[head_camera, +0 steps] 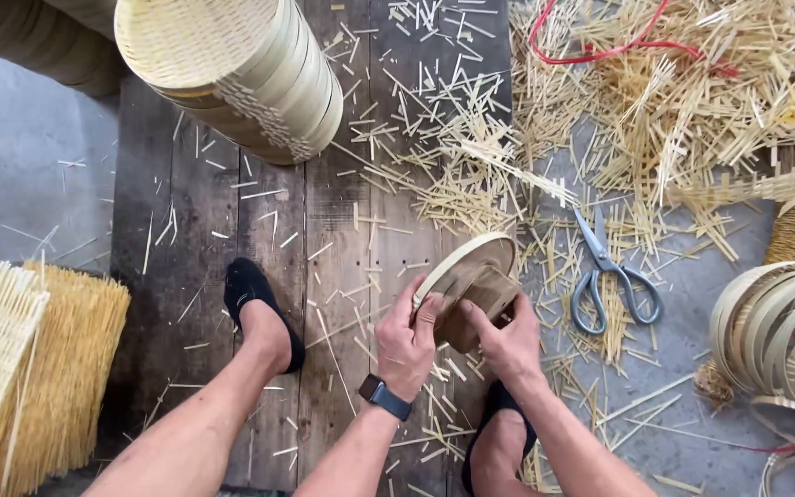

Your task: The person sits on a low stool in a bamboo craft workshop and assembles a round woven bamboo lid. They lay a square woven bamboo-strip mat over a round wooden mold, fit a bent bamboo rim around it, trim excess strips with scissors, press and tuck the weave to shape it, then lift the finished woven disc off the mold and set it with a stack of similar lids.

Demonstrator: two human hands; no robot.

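Bamboo steamer ring [467, 276], tilted on edge on the plank floor [204, 248], is mid-fitting: left hand [407, 342] and right hand [508, 340] both clamped on it. Next move likely needs firm seating pressure. Behind the ring: steamer stack [241, 69], offcut litter [674, 110]; scissors [611, 276] just right.
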